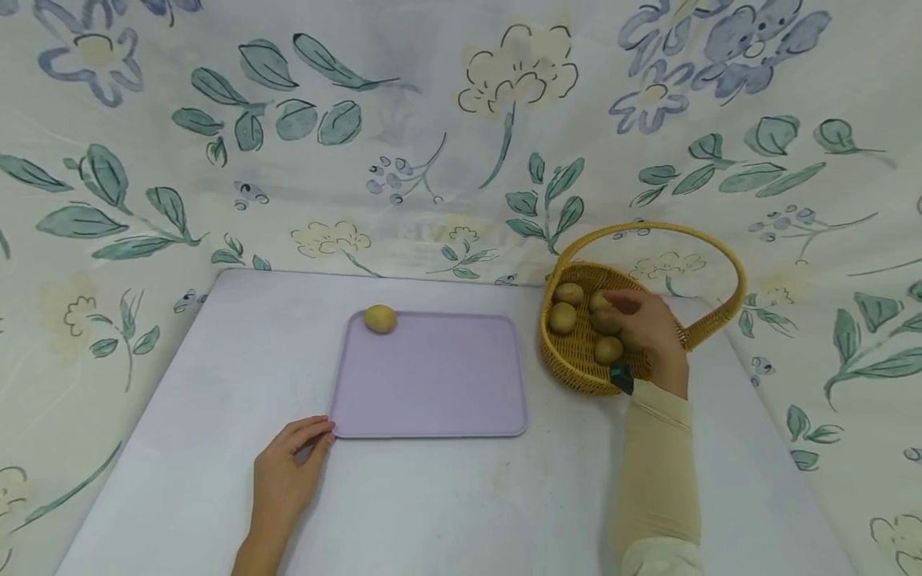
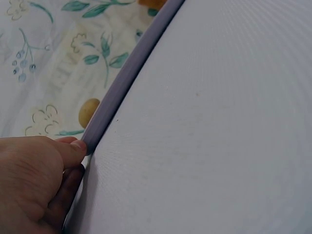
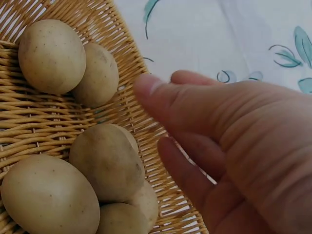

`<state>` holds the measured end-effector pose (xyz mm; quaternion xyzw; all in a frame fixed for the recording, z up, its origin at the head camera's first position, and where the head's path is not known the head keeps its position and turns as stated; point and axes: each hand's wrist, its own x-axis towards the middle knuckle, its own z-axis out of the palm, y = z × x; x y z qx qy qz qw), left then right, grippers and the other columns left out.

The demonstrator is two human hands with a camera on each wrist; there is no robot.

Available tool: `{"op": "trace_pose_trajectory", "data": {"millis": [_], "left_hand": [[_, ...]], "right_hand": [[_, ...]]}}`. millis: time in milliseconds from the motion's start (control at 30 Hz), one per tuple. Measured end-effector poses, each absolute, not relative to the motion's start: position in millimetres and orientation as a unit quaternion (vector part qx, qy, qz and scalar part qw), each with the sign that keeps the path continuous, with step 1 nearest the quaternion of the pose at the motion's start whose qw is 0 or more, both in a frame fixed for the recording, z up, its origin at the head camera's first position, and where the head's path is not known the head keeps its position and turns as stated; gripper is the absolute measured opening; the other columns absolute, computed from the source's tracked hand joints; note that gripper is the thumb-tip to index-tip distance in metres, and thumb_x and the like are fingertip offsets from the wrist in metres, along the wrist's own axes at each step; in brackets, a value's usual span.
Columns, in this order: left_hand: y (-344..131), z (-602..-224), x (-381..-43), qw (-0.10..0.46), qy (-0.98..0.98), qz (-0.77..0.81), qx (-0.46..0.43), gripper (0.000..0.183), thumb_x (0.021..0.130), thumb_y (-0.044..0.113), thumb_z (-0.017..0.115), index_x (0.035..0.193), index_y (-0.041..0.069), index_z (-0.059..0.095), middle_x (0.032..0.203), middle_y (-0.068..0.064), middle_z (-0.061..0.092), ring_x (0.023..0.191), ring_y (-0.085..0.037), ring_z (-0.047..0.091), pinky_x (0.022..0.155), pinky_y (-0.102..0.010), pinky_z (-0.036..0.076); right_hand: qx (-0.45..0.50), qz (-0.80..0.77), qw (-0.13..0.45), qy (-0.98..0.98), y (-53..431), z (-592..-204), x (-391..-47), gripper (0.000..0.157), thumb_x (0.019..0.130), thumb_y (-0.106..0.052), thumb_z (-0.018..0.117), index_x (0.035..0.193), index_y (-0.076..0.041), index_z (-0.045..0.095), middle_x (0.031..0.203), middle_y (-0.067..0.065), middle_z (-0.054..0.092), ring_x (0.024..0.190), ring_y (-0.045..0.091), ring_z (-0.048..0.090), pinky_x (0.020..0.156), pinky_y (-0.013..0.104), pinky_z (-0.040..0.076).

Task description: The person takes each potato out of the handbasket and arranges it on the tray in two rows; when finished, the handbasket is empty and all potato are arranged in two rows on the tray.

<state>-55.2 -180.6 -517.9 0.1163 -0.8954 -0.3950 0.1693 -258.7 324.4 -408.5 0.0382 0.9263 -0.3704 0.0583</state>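
Note:
At its near left corner, a flat lilac tray (image 1: 432,384) is pinched between the thumb and fingers of my left hand (image 1: 288,468). One potato (image 1: 379,318) lies at the tray's far left corner; in the left wrist view this potato (image 2: 88,113) shows behind the tray's rim (image 2: 119,85). Over the right part of a wicker basket (image 1: 569,373) hovers my right hand (image 1: 648,328), fingers loosely bent, with nothing visible in it. Several potatoes (image 3: 52,56) lie in the basket just beside the thumb, apart from it in the right wrist view. The hand hides part of the basket's contents.
A tall arched handle (image 1: 651,226) rises over the basket. Both tray and basket stand on a white table (image 1: 461,504). Floral-patterned cloth (image 1: 403,208) hangs behind the table and along its sides.

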Motion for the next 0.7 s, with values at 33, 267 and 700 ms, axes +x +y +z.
{"op": "trace_pose_trajectory", "data": {"millis": [33,267,700], "left_hand": [[-180.6,-517.7,-55.2,0.168,-0.895,-0.396,0.118,0.019,0.084,0.002,0.082,0.099,0.013,0.081,0.111,0.002,0.077,0.095,0.012,0.06,0.087,0.009,0.032],[-180.3,-517.9,-54.7,0.166,-0.896,-0.395,0.119,0.019,0.083,0.002,0.082,0.099,0.013,0.081,0.111,0.002,0.077,0.095,0.017,0.057,0.087,0.009,0.032],[-181.4,-519.9,-55.2,0.18,-0.895,-0.394,0.108,0.02,0.082,0.0,0.083,0.098,0.012,0.081,0.109,0.002,0.078,0.093,0.017,0.058,0.087,0.009,0.033]], "right_hand": [[0.038,-0.364,0.059,0.929,325.0,-409.2,-259.3,0.057,0.094,-0.038,0.074,0.144,-0.013,0.058,0.145,0.015,0.059,0.136,0.036,0.05,0.116,0.055,0.041],[0.037,-0.338,0.064,0.938,329.9,-417.0,-262.6,0.058,0.094,-0.041,0.073,0.142,-0.011,0.059,0.146,0.016,0.058,0.138,0.038,0.048,0.117,0.056,0.039],[0.027,-0.32,0.045,0.946,337.0,-430.6,-266.2,0.053,0.097,-0.042,0.069,0.138,-0.01,0.062,0.145,0.017,0.06,0.138,0.04,0.048,0.116,0.056,0.039]]}}
